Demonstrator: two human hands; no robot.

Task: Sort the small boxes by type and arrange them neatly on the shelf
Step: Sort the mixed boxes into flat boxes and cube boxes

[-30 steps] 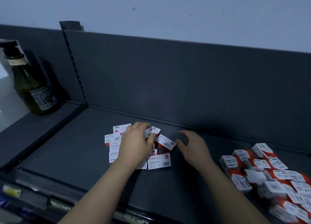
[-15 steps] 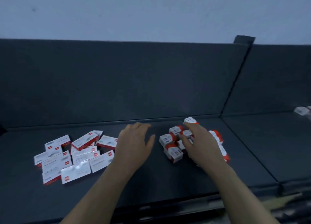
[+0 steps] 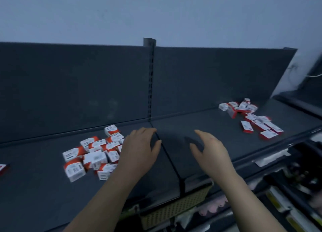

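Note:
A loose heap of small cube-like red-and-white boxes [image 3: 94, 153] lies on the dark shelf [image 3: 34, 188], left of centre. A second mixed heap of red-and-white boxes [image 3: 250, 118], cube-like and flat ones together, lies far right on the adjoining shelf section. My left hand [image 3: 139, 151] hovers palm down just right of the left heap, fingers relaxed, holding nothing. Over the bare stretch of the right section my right hand [image 3: 209, 149] hangs, fingers loosely spread and empty. One flat box corner [image 3: 2, 168] shows at the left edge.
A slotted upright [image 3: 150, 78] and a seam [image 3: 169, 155] split the shelf into two sections. Below the front edge hang a beige perforated basket [image 3: 174, 207] and lower shelves with goods [image 3: 287, 188]. The dark back panel [image 3: 78, 85] rises behind.
The view has swung right: the flat-box pile left the frame, and the cube heap slid to the left. Both hands moved right off the boxes and now hover empty over the seam area.

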